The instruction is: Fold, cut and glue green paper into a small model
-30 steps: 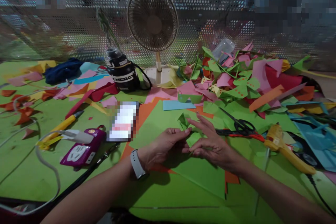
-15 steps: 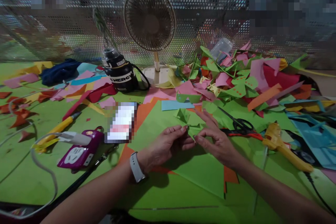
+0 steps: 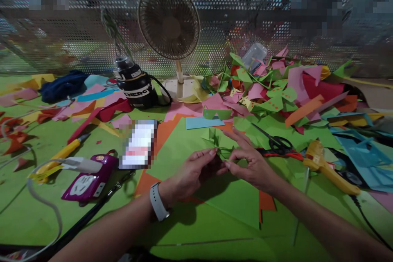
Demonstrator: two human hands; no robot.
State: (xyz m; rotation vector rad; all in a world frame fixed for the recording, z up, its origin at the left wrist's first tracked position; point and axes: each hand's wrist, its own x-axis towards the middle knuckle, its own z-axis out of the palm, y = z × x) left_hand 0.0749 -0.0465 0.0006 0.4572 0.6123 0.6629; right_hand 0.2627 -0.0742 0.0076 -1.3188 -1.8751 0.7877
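1. The left hand [image 3: 192, 168], near the centre of the frame, grips a folded green paper [image 3: 226, 153] between thumb and fingers.
2. The right hand [image 3: 253, 170], just right of centre, pinches the paper's near edge with thumb and forefinger; its other fingers stretch toward the upper left.
3. The paper is held between the two hands, above green sheets [image 3: 233, 208] at the centre of the frame. Its exact folds are partly hidden by the fingers.
4. Orange sheets [image 3: 145, 182] stick out from under the green ones, and a blue strip [image 3: 205, 123] lies on top, beyond the hands.
5. A watch [image 3: 158, 202] with a pale band is on the left wrist.
6. Left of centre lies a phone [image 3: 138, 145], its screen blurred; at lower left is a purple socket [image 3: 87, 178] with a white plug in it.
7. At right, scissors [image 3: 281, 144] lie near the right hand, with a yellow glue gun [image 3: 330, 172] beyond them.
8. A black bottle [image 3: 136, 86] and a fan [image 3: 168, 28] stand at the back of the green desk [image 3: 24, 217]; a heap of coloured scraps [image 3: 276, 98] fills the upper right.
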